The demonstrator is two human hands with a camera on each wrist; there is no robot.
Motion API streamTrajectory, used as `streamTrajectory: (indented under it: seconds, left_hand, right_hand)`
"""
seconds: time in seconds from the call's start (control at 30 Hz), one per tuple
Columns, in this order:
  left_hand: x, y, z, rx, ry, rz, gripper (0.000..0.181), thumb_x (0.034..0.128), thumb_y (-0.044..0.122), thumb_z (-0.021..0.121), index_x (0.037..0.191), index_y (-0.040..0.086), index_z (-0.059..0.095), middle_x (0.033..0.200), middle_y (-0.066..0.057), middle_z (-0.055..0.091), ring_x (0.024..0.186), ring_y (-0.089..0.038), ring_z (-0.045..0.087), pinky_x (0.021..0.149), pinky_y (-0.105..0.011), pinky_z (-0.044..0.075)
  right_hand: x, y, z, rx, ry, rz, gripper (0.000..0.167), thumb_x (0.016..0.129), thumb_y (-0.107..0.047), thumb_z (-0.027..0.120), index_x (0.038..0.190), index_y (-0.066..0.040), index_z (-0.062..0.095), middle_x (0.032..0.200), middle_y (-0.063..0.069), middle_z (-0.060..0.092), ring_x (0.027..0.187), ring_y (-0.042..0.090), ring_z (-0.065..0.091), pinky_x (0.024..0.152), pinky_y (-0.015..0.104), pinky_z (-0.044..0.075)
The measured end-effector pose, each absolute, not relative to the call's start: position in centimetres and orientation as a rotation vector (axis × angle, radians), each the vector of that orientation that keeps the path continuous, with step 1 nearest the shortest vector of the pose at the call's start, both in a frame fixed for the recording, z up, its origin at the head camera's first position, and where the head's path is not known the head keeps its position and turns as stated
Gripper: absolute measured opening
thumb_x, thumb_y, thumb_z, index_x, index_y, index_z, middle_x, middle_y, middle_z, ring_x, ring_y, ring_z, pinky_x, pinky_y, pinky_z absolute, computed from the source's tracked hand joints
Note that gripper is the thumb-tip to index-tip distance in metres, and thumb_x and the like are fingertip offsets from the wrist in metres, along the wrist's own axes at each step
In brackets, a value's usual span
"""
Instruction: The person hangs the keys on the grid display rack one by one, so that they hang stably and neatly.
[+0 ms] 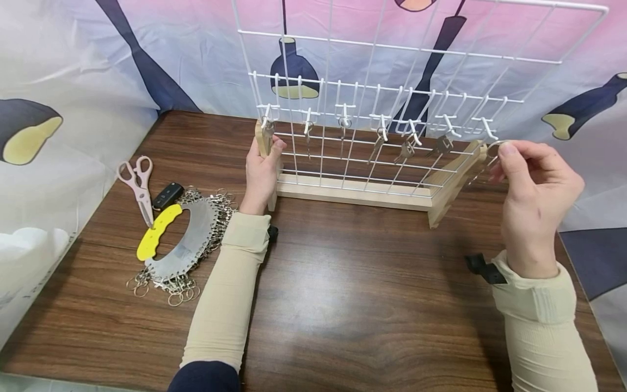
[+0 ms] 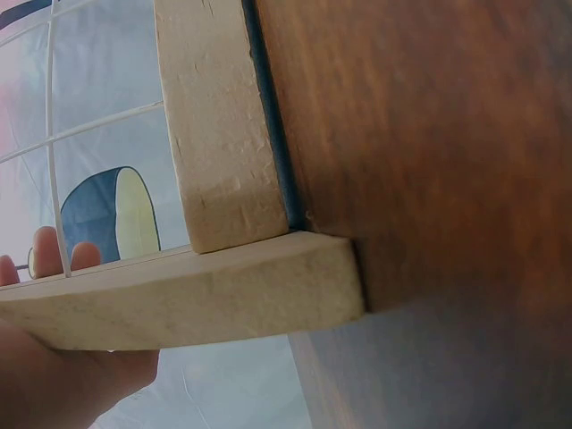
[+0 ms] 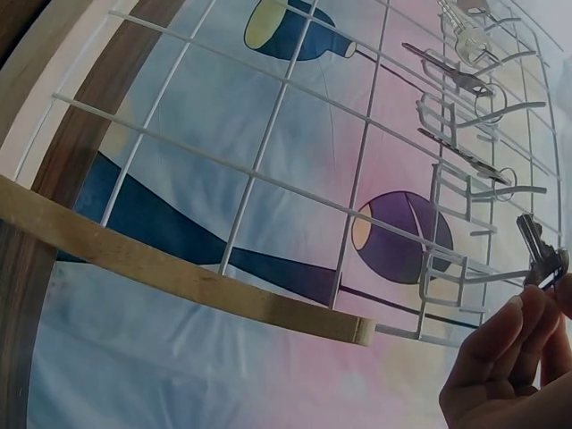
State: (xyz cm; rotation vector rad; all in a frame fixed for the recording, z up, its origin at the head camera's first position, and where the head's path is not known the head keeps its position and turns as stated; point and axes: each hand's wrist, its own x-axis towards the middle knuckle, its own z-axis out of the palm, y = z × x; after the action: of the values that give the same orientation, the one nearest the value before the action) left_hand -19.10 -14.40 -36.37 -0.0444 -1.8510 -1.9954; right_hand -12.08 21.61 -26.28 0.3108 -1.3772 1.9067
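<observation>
A white wire grid rack with a wooden base stands on the table. Several keys hang from its hooks, including a key near the right end. My left hand grips the rack's left wooden side post, fingers on one face and thumb on the other. With thumb and fingertips, my right hand pinches a key ring beside the rightmost hook. The key on that ring shows above the fingertips in the right wrist view.
Left of the rack, a metal key holder with a yellow handle carries many ringed keys along its curved edge. Pink-handled scissors and a black car key fob lie beside it. A patterned cloth hangs behind the table.
</observation>
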Motion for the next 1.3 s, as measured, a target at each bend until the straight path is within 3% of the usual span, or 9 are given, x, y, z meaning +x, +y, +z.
streamTrajectory:
  seconds: [0.23, 0.77, 0.9, 1.0, 1.13, 1.3]
  left_hand:
    - [-18.9, -14.4, -36.3, -0.058, -1.851, -1.987, 0.015, 0.0964, 0.02, 0.062, 0.101, 0.007, 0.056, 0.081, -0.008, 0.055, 0.059, -0.019, 0.043, 0.054, -0.029, 0.038]
    - [-18.4, -14.3, -35.1, -0.008, -1.929, -1.949, 0.013, 0.0981, 0.014, 0.059, 0.103, 0.003, 0.056, 0.08, 0.005, 0.055, 0.063, -0.012, 0.044, 0.06, -0.03, 0.039]
    - [-17.2, -13.8, -33.6, 0.021, -1.964, -1.92, 0.015, 0.0983, 0.014, 0.058, 0.104, -0.001, 0.056, 0.091, -0.015, 0.06, 0.07, -0.012, 0.046, 0.067, -0.028, 0.04]
    - [-17.9, -14.0, -34.3, 0.036, -1.984, -1.906, 0.017, 0.0988, 0.014, 0.057, 0.107, -0.001, 0.056, 0.105, -0.023, 0.061, 0.086, -0.02, 0.055, 0.076, -0.025, 0.041]
    - [-19.0, -14.4, -35.8, 0.045, -2.005, -1.885, 0.022, 0.0989, 0.021, 0.058, 0.11, 0.001, 0.056, 0.107, -0.017, 0.065, 0.103, -0.026, 0.058, 0.084, -0.025, 0.042]
    - [-19.0, -14.4, -36.0, 0.056, -2.01, -1.882, 0.019, 0.098, 0.023, 0.06, 0.107, 0.007, 0.058, 0.105, -0.012, 0.066, 0.101, -0.028, 0.057, 0.084, -0.027, 0.041]
  right_hand:
    - [-12.4, 21.3, -26.0, 0.293, -1.352, 1.902, 0.026, 0.077, 0.011, 0.075, 0.087, 0.029, 0.058, 0.066, 0.018, 0.062, 0.05, 0.02, 0.049, 0.052, 0.024, 0.043]
    - [-13.5, 21.6, -26.9, 0.265, -1.342, 1.964, 0.019, 0.079, 0.012, 0.072, 0.088, 0.024, 0.061, 0.07, 0.02, 0.062, 0.049, 0.02, 0.049, 0.05, 0.023, 0.044]
    - [-13.5, 21.5, -27.0, 0.257, -1.326, 1.995, 0.019, 0.078, 0.012, 0.073, 0.088, 0.024, 0.062, 0.07, 0.02, 0.061, 0.05, 0.021, 0.049, 0.05, 0.023, 0.044]
    - [-13.5, 21.5, -27.0, 0.246, -1.304, 2.016, 0.02, 0.078, 0.012, 0.073, 0.089, 0.024, 0.062, 0.071, 0.021, 0.06, 0.049, 0.021, 0.049, 0.05, 0.023, 0.043]
    - [-13.5, 21.7, -27.4, 0.228, -1.298, 2.033, 0.02, 0.08, 0.012, 0.071, 0.092, 0.024, 0.06, 0.071, 0.02, 0.06, 0.049, 0.021, 0.051, 0.05, 0.023, 0.044]
    - [-13.2, 22.6, -28.0, 0.221, -1.329, 2.028, 0.02, 0.082, 0.01, 0.07, 0.094, 0.022, 0.059, 0.066, 0.017, 0.058, 0.051, 0.022, 0.053, 0.051, 0.024, 0.046]
